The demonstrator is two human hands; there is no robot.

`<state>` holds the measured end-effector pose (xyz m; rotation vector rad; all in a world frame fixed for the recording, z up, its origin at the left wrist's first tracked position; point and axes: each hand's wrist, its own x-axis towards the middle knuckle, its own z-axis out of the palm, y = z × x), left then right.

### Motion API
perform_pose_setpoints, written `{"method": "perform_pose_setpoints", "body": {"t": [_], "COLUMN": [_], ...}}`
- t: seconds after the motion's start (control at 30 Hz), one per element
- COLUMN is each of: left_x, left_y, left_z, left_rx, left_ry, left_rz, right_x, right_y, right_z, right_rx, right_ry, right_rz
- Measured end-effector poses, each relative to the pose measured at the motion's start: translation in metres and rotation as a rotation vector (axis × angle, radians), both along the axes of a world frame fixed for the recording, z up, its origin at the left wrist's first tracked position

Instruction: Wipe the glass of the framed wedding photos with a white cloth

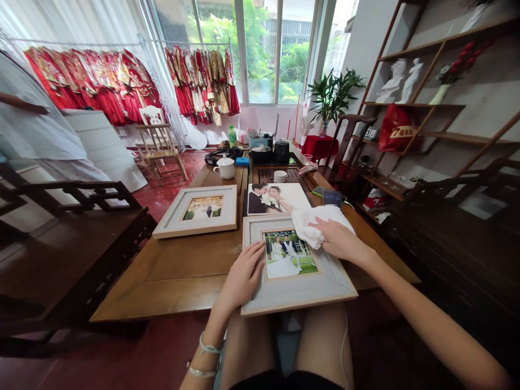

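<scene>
A picture frame (280, 290) with a pale border and a wedding photo lies tilted at the table's near edge, partly over my lap. My left hand (242, 271) lies flat on its left border, fingers stretched toward the photo. At the frame's upper right corner, my right hand (339, 239) presses a bunched white cloth (304, 223) against it, covering that corner. A second picture frame (170, 214) of the same kind lies to the left. Just behind the near frame is a larger photo print (280, 199) of a couple, its lower edge partly covered.
On the wooden table (174, 268) stand a white teapot (226, 168), a small white cup (280, 176), a black pot (262, 154) and a green-capped bottle (232, 136). Phones (331, 197) lie at the right. A person (36, 114) stands at the left, beside wooden chairs.
</scene>
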<state>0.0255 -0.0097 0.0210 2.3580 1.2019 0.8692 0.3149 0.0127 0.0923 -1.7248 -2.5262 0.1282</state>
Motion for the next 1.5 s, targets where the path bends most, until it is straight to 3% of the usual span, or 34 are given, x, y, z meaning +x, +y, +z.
{"method": "perform_pose_setpoints", "body": {"t": [0.13, 0.27, 0.37, 0.47, 0.67, 0.87, 0.97, 1.07, 1.2, 1.27, 1.37, 1.5], "left_x": [0.001, 0.002, 0.003, 0.002, 0.0, -0.001, 0.0, 0.001, 0.002, 0.002, 0.001, 0.001], "left_y": [-0.001, -0.001, -0.001, 0.0, 0.001, 0.0, 0.0, -0.001, -0.001, -0.002, -0.001, 0.0], "left_z": [0.0, -0.001, -0.001, -0.001, 0.0, 0.0, 0.0, 0.0, 0.0, 0.0, 0.0, 0.0], "left_rx": [0.006, 0.024, 0.025, 0.018, 0.009, 0.007, 0.012, 0.015, 0.017, 0.015, 0.018, 0.023], "left_ry": [-0.009, -0.019, -0.015, -0.003, 0.02, 0.023, 0.012, 0.0, -0.007, -0.001, 0.007, 0.015], "left_rz": [0.023, 0.032, 0.023, 0.01, -0.004, -0.008, 0.0, 0.008, 0.015, 0.013, 0.008, 0.005], "right_x": [-0.016, -0.028, -0.032, -0.034, -0.03, -0.032, -0.041, -0.047, -0.04, -0.032, -0.022, -0.018], "right_y": [-0.044, -0.11, -0.134, -0.12, -0.037, 0.024, 0.017, -0.022, -0.089, -0.107, -0.106, -0.069], "right_z": [-0.003, 0.01, 0.019, 0.012, -0.019, -0.024, -0.025, -0.018, 0.02, 0.04, 0.049, 0.023], "right_rx": [0.025, -0.181, -0.268, -0.215, 0.067, 0.181, 0.105, -0.052, -0.381, -0.51, -0.603, -0.426], "right_ry": [-0.024, 0.067, 0.183, 0.249, 0.11, 0.119, 0.156, 0.171, 0.184, 0.197, 0.221, 0.2], "right_rz": [0.034, 0.154, 0.278, 0.271, 0.114, 0.003, 0.051, 0.169, 0.318, 0.439, 0.538, 0.39]}}
